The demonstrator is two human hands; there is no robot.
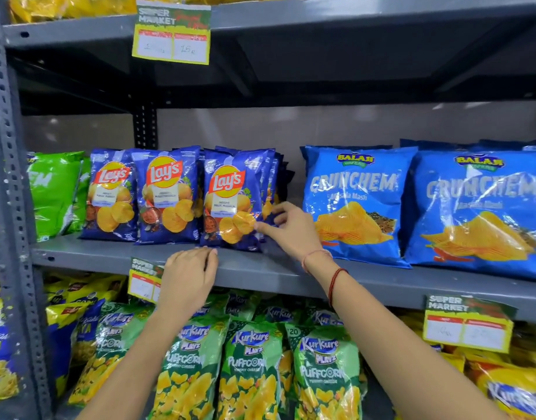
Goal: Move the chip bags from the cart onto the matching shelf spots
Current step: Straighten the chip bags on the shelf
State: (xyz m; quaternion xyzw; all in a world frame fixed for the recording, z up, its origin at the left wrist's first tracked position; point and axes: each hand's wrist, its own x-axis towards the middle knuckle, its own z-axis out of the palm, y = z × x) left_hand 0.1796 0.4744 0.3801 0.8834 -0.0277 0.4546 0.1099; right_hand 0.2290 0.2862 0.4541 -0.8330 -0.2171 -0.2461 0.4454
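Three rows of dark blue Lay's bags stand upright on the middle grey shelf (115,256). My right hand (291,228) touches the lower right side of the rightmost Lay's bag (230,204), thumb against its front and fingers curled at the bags behind it. My left hand (188,277) rests palm down over the shelf's front lip just below that bag, holding nothing. The other Lay's bags (166,195) stand to the left. The cart is out of view.
Green bags (53,192) stand left of the Lay's, two big blue Crunchem bags (354,201) to the right, with a gap between. Kurkure Puffcorn bags (251,368) fill the lower shelf. Price tags (172,34) hang from shelf lips. A slotted upright (9,177) runs down the left.
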